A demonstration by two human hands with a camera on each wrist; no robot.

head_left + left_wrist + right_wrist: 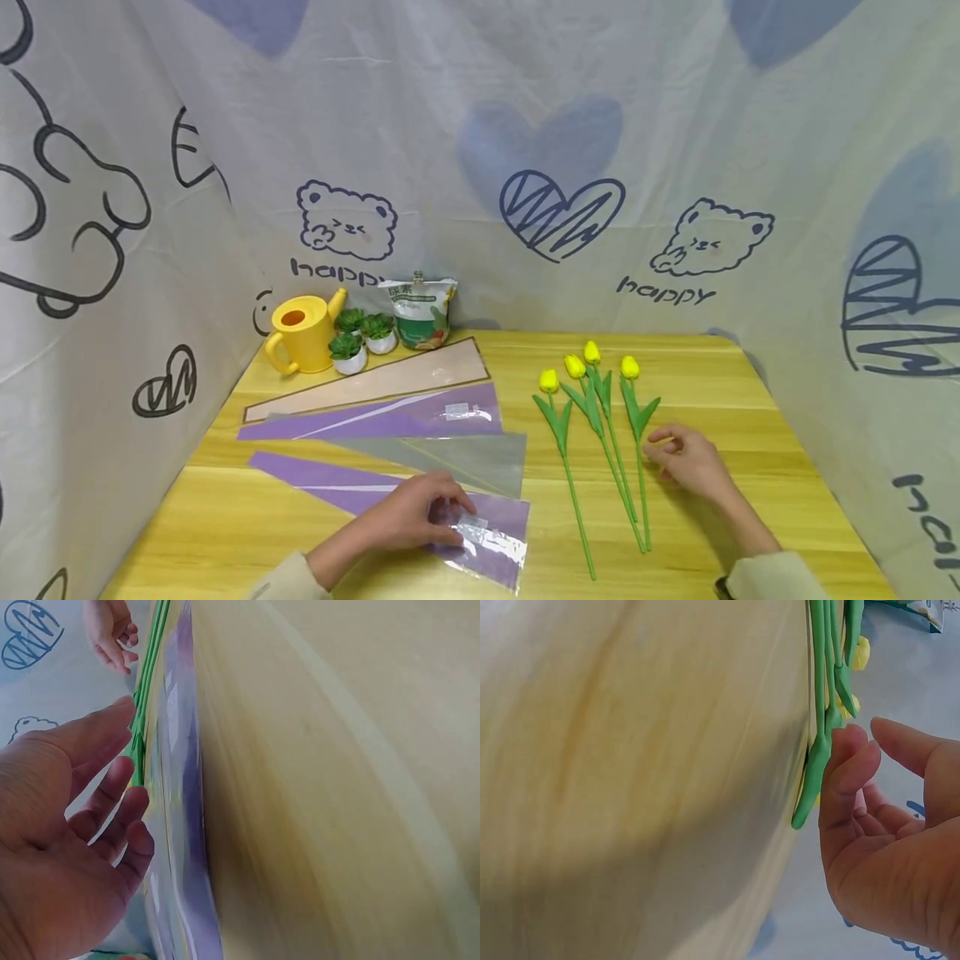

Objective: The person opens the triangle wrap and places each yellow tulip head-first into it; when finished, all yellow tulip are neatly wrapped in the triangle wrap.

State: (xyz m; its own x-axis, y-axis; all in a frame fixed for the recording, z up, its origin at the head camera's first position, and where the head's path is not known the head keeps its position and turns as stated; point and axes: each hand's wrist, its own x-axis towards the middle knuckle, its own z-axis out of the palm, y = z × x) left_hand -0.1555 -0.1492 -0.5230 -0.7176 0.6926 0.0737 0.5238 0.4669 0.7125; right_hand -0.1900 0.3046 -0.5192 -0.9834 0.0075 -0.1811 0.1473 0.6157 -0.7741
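Observation:
My left hand (416, 510) hovers over the nearest purple flower sleeve (345, 492), fingers loosely bent and holding nothing. In the left wrist view a gap shows between its thumb and fingers (135, 847). Several yellow artificial tulips (562, 437) with green stems lie on the table between my hands. Beside the stem of the rightmost tulip (642, 483) is my right hand (693, 462). Its thumb and fingertips stand apart in the right wrist view, close to the green leaves (814, 776), with nothing between them.
Beyond the near sleeve lie a grey sleeve (480, 458), another purple sleeve (375, 421) and a pale brown-edged sleeve (375, 379). At the back left stand a yellow watering can (309, 337), small potted succulents (349, 354) and a clipped green-and-white bag (422, 317). Printed cloth walls surround the table.

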